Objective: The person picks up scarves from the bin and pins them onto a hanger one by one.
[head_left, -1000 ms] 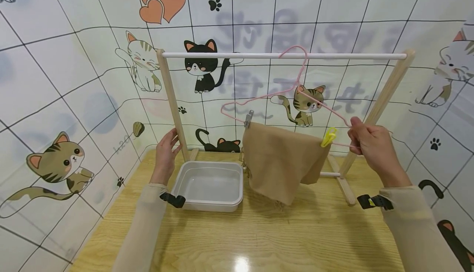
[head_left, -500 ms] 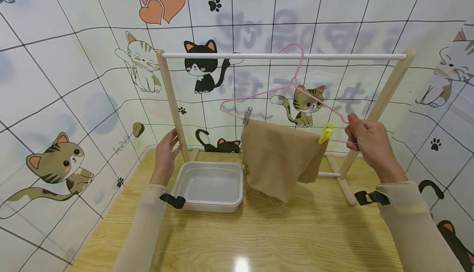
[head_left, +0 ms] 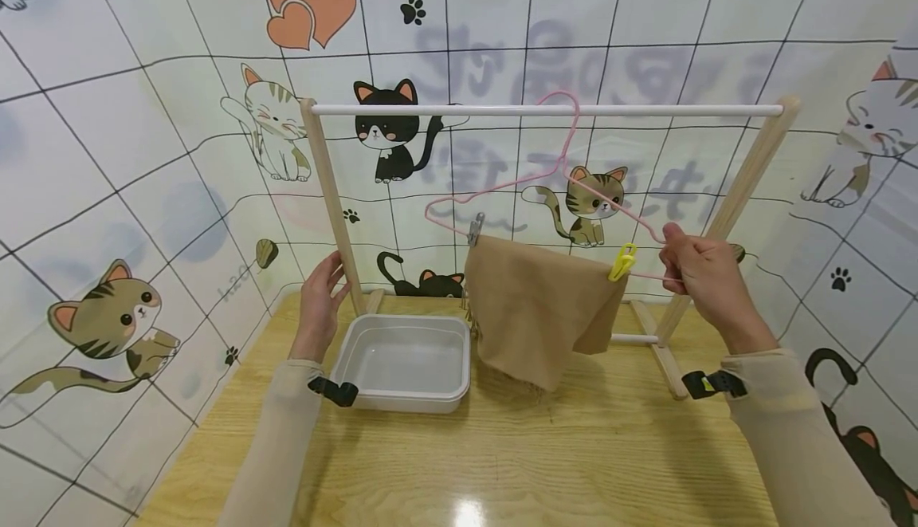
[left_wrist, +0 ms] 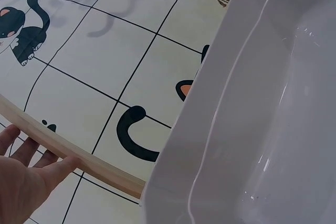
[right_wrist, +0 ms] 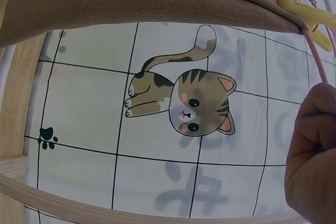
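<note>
My right hand [head_left: 706, 280] grips the right end of a pink wire hanger [head_left: 502, 186], whose hook hangs over the rack's white rod [head_left: 445, 110]. A brown cloth [head_left: 541, 304] with a frayed edge hangs from the hanger's lower bar. A silver metal clip [head_left: 476, 229] holds the cloth's left corner, and a yellow clip [head_left: 623, 262] its right. The hanger tilts down to the right. My left hand [head_left: 318, 304] touches the left wooden post [head_left: 331, 200] with extended fingers; in the left wrist view, fingertips and thumb [left_wrist: 65, 169] rest along the post.
A white plastic tub [head_left: 405, 404] stands on the wooden table [head_left: 502, 463], beside my left hand and left of the cloth. The rack's right post [head_left: 746, 176] rises behind my right hand. A cat-patterned sheet [head_left: 488, 1] surrounds the table at back and sides.
My right hand has moved a little to the left with the hanger's end, and the hook has slid left along the rod. The cloth has shifted slightly left. My left hand keeps its place.
</note>
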Action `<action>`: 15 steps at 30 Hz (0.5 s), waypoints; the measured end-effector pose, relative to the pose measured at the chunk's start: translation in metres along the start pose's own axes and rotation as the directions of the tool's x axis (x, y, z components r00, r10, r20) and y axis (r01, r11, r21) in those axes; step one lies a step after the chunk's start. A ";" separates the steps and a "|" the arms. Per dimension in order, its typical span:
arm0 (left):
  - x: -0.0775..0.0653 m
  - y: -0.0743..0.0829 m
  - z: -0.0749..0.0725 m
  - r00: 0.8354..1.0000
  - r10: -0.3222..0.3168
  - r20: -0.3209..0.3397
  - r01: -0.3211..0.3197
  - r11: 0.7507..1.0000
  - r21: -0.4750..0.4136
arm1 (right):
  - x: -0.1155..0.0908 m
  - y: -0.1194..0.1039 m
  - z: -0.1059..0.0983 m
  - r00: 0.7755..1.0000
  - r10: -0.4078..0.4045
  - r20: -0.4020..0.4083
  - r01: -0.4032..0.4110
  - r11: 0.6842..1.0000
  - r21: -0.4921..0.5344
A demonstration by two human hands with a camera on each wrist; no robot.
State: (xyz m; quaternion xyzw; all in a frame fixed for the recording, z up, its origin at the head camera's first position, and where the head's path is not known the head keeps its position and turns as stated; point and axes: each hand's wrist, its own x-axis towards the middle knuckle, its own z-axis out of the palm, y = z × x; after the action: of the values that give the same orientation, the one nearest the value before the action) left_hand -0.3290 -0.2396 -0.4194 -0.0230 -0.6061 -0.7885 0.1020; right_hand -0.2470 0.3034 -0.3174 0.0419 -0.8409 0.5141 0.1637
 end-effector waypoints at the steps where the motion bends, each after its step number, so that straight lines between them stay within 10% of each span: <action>1: 0.000 0.000 0.000 1.000 0.000 0.002 0.000 1.000 0.002 | 0.000 0.000 0.000 1.000 -0.002 0.003 0.002 1.000 -0.003; 15: -0.002 -0.001 -0.001 1.000 -0.002 0.011 0.002 1.000 0.001 | 0.003 0.007 0.000 0.999 -0.014 0.037 0.015 1.000 -0.015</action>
State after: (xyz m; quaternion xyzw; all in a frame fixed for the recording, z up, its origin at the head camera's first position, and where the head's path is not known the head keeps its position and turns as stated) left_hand -0.3276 -0.2399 -0.4208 -0.0265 -0.6072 -0.7880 0.0979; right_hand -0.2511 0.3064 -0.3223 0.0562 -0.8474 0.5056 0.1520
